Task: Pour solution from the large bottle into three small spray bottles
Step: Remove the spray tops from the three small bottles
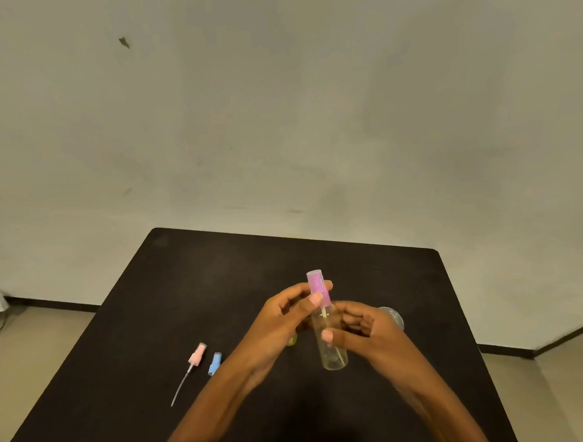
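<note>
The right hand (pixel 365 331) grips the bottle (pixel 332 347), nearly upright. The left hand (pixel 281 318) pinches the cap (pixel 318 286) directly above (along its axis).

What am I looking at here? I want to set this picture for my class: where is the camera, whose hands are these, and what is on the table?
No machine here: one camera, worn on a person's head, looks down at their two bare hands over a black table. The right hand grips the body of a small clear plastic spray bottle. The left hand pinches its purple spray cap. On the table, to the left, lie a pink spray head with a thin dip tube and a blue spray head. A clear round thing shows behind the right hand and something yellowish behind the left hand; neither can be made out.
</note>
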`<state>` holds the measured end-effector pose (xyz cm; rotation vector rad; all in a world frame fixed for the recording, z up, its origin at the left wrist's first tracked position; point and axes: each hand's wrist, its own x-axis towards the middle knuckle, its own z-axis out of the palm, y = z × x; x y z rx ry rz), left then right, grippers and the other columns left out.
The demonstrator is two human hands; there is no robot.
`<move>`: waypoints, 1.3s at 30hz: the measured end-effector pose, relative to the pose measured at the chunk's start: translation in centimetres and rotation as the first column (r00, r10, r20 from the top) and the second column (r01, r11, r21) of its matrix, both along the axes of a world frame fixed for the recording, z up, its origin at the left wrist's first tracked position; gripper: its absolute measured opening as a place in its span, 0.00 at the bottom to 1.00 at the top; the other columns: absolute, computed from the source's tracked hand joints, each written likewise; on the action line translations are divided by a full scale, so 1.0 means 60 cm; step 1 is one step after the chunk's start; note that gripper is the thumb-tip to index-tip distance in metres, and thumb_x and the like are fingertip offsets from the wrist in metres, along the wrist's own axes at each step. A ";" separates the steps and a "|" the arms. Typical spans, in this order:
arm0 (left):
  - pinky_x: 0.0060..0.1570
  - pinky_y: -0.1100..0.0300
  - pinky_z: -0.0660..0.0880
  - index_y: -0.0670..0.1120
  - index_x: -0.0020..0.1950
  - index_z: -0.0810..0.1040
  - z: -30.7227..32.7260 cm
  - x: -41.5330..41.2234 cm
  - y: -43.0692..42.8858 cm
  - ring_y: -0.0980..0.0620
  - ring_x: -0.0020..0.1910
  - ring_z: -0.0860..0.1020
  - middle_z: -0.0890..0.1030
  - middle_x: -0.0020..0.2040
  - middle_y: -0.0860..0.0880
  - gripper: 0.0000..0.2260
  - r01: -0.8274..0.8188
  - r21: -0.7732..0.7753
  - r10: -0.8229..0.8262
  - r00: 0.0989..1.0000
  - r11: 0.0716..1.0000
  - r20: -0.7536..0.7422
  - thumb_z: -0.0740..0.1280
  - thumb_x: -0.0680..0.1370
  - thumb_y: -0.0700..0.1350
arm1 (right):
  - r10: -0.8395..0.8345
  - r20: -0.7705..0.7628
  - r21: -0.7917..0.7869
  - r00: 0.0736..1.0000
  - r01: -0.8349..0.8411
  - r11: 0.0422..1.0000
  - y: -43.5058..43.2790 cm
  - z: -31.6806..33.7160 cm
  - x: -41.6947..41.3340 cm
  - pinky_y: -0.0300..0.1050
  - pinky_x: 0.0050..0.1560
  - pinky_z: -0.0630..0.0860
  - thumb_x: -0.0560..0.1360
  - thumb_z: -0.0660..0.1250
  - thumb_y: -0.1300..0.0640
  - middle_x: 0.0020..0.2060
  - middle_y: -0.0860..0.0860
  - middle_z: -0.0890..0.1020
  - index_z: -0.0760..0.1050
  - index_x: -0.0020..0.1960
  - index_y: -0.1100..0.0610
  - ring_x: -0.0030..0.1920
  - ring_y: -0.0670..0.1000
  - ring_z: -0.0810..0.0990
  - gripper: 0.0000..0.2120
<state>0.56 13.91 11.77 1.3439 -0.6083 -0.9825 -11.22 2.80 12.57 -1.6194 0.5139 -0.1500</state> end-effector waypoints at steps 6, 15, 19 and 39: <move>0.52 0.66 0.76 0.52 0.53 0.81 0.013 -0.013 -0.008 0.60 0.58 0.77 0.79 0.59 0.58 0.13 -0.002 -0.041 0.005 0.998 0.999 0.065 0.64 0.71 0.51 | -0.018 0.058 -0.029 0.998 0.019 0.999 -0.007 0.010 -0.013 0.30 0.43 0.75 0.67 0.72 0.64 0.42 0.42 0.84 0.78 0.50 0.52 0.46 0.41 0.82 0.14; 0.49 0.67 0.77 0.47 0.50 0.81 0.005 -0.022 -0.019 0.58 0.54 0.79 0.82 0.53 0.54 0.15 -0.176 -0.042 0.181 0.972 0.983 0.151 0.70 0.65 0.49 | -0.123 0.099 -0.189 0.988 0.140 0.972 -0.003 -0.004 -0.012 0.32 0.43 0.76 0.64 0.76 0.61 0.40 0.45 0.84 0.78 0.48 0.50 0.43 0.42 0.81 0.15; 0.55 0.59 0.77 0.47 0.54 0.77 0.002 -0.020 -0.016 0.57 0.55 0.79 0.82 0.54 0.54 0.23 -0.151 -0.018 0.152 0.974 0.988 0.169 0.76 0.63 0.53 | -0.114 0.116 -0.209 0.987 0.136 0.968 0.001 -0.004 -0.010 0.30 0.42 0.75 0.64 0.76 0.61 0.38 0.39 0.83 0.76 0.46 0.47 0.43 0.39 0.81 0.16; 0.45 0.68 0.77 0.56 0.60 0.69 0.005 -0.015 -0.019 0.57 0.47 0.81 0.84 0.43 0.55 0.26 -0.169 -0.101 0.188 0.955 0.981 0.230 0.72 0.67 0.39 | -0.131 0.138 -0.154 0.982 0.152 0.976 0.000 -0.007 -0.014 0.32 0.43 0.76 0.64 0.76 0.61 0.41 0.47 0.83 0.77 0.49 0.51 0.44 0.42 0.81 0.16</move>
